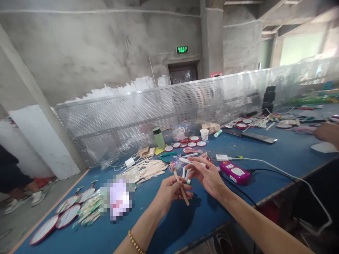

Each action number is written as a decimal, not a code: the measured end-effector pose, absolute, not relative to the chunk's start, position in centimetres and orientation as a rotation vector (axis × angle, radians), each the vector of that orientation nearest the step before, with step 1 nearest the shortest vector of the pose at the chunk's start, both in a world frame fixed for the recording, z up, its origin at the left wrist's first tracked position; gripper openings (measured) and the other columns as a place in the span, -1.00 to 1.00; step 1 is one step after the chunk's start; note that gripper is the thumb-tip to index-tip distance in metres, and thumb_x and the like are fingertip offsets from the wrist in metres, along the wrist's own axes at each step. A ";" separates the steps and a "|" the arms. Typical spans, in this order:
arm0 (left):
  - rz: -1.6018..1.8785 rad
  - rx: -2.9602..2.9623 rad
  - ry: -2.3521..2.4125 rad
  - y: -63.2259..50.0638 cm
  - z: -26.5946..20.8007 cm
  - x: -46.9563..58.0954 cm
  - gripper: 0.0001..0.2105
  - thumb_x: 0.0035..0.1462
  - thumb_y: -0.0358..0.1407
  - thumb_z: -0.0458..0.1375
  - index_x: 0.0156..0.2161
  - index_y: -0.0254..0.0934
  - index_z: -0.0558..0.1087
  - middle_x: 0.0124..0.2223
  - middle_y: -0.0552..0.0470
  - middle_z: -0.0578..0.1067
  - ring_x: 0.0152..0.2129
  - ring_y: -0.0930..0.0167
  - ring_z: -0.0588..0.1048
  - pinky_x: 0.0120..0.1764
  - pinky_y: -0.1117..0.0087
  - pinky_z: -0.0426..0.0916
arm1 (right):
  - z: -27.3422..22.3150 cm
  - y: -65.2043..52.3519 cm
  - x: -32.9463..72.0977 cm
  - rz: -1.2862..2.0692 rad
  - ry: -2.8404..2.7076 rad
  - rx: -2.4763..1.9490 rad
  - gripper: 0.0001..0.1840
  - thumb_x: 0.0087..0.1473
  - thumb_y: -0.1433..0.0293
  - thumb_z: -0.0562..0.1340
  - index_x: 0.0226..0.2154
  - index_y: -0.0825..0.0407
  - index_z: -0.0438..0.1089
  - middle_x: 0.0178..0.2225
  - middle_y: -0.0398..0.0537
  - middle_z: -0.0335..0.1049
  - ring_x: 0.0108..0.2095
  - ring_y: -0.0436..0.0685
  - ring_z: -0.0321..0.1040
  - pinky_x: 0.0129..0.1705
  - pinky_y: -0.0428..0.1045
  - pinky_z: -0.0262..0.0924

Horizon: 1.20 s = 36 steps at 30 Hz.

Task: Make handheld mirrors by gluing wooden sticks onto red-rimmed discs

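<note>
My left hand (172, 192) is closed around a flat wooden craft stick (182, 190), which slants down to the right from its fingers. Just beside it, my right hand (208, 174) has its fingers curled around a slim white marker pen (185, 161). More white markers (183, 172) lie behind the hands, partly covered by the fingers. A small heap of colourful rubber bands (177, 165) sits just beyond my left hand. Left of that, a loose pile of wooden sticks (150, 168) is spread on the blue table (148, 211).
Red-rimmed white discs (68, 216) lie at the left beside bagged sticks (91, 210). Pliers (169, 154), a green bottle (158, 138) and a paper cup (204, 134) stand or lie farther back. At right are a magenta power box (234, 173), cables and a phone (259, 137). Another person's hand (327, 134) shows.
</note>
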<state>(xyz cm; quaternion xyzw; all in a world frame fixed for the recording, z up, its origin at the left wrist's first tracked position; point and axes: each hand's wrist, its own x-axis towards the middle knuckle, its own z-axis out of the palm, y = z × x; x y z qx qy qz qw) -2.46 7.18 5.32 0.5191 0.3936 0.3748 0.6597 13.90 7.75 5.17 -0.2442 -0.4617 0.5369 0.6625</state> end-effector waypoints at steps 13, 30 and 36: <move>0.831 1.164 0.851 6.6 4.6 -2.0 -0.73 -0.10 -0.23 0.30 -0.35 -0.33 0.34 -0.40 -0.07 0.56 -0.48 0.30 0.59 -0.32 0.25 0.49 | 4.5 7.8 12.0 0.822 -1.198 -0.700 -0.63 0.01 0.08 0.27 -0.39 0.07 0.37 -0.61 -0.19 0.40 -0.72 -0.06 0.25 -0.67 -0.13 0.20; 0.811 1.117 0.825 5.8 3.5 -2.0 -0.70 -0.17 -0.20 0.27 -0.37 -0.29 0.29 -0.57 0.00 0.51 -0.63 0.28 0.55 -0.49 0.30 0.46 | 3.8 6.6 10.9 0.849 -1.280 -0.846 -0.72 -0.06 0.17 0.28 -0.55 0.02 0.30 -0.67 -0.20 0.37 -0.70 -0.02 0.25 -0.62 -0.11 0.20; 0.998 1.103 0.968 3.0 1.6 -1.4 -0.59 -0.14 -0.08 0.22 -0.25 -0.26 0.23 -0.59 0.04 0.50 -0.69 0.31 0.51 -0.58 0.37 0.39 | 3.3 5.2 10.9 0.866 -1.300 -0.854 -0.69 -0.06 0.13 0.28 -0.55 0.02 0.31 -0.66 -0.18 0.36 -0.70 -0.01 0.27 -0.61 -0.09 0.23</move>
